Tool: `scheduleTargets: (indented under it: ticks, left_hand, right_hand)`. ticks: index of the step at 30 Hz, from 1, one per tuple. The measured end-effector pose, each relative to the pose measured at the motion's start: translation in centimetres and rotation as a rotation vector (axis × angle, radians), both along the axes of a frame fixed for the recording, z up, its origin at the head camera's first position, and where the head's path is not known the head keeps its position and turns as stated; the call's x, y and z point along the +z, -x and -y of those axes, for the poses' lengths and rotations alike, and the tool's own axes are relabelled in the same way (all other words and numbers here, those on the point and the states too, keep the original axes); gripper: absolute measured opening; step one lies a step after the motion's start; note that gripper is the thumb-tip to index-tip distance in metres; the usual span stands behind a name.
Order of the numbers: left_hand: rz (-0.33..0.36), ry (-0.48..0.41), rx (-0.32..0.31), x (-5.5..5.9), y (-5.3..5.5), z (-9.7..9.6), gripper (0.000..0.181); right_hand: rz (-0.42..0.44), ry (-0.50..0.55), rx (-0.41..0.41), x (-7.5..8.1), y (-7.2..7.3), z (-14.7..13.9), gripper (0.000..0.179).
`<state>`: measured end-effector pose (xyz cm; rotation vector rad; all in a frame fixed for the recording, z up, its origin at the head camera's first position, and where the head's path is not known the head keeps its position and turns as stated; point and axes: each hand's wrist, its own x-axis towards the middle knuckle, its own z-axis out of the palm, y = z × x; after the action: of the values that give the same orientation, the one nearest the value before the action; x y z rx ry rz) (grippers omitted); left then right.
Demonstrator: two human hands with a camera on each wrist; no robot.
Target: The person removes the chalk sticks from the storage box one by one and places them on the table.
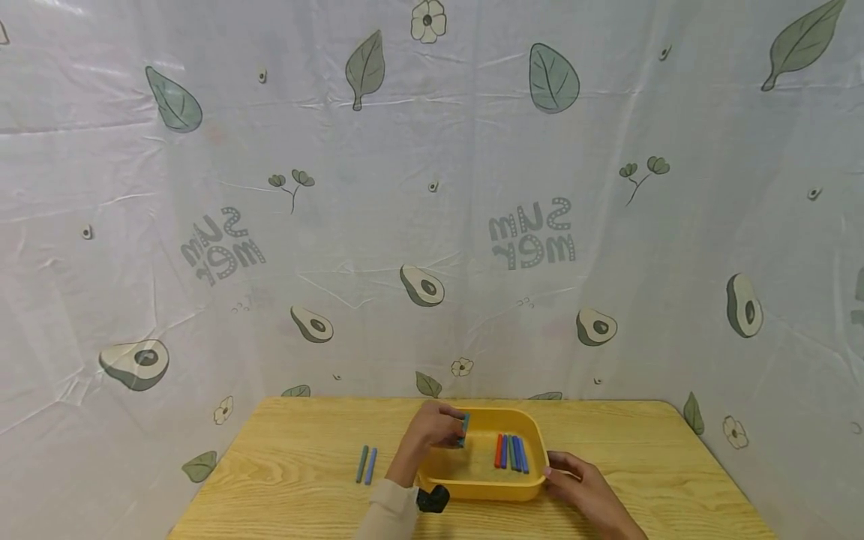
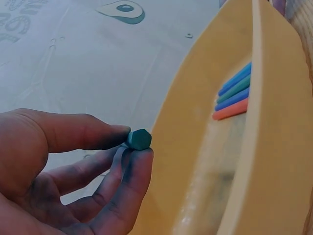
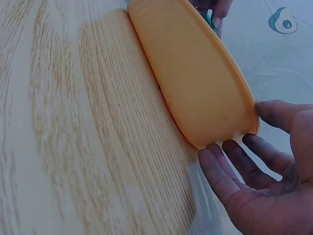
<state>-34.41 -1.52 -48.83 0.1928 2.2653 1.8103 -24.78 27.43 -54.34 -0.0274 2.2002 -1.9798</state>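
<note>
In the head view my left hand point(image 1: 439, 426) is over the left part of a yellow tray point(image 1: 482, 491), its thumb and fingertips pinching a green crayon-like stick point(image 1: 464, 429). The left wrist view shows the six-sided end of that green stick point(image 2: 140, 139) between thumb and finger, with dark smudges on the fingers. My right hand point(image 1: 582, 486) is at the tray's right end. Its fairly straight fingers and thumb touch the outer wall and rim, as the right wrist view shows. Inside the tray, several red, blue and green sticks point(image 1: 511, 454) lie side by side at the right.
A dark green stick point(image 1: 362, 464) and a blue stick point(image 1: 371, 466) lie on the wooden table point(image 1: 304, 450), left of the tray. Behind the table hangs a pale sheet point(image 1: 378, 225) printed with leaves and avocados.
</note>
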Motion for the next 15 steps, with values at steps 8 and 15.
scheduleTargets:
  ticks: [8, 15]
  left_hand:
    - [-0.005, -0.035, 0.003, 0.4, 0.0, 2.2, 0.032]
    - [-0.029, -0.025, 0.009, 0.5, -0.1, 4.4, 0.034]
  right_hand:
    - [0.015, -0.01, -0.047, 0.1, 0.0, 0.2, 0.065]
    - [0.015, -0.001, -0.021, -0.1, 0.1, 0.1, 0.065]
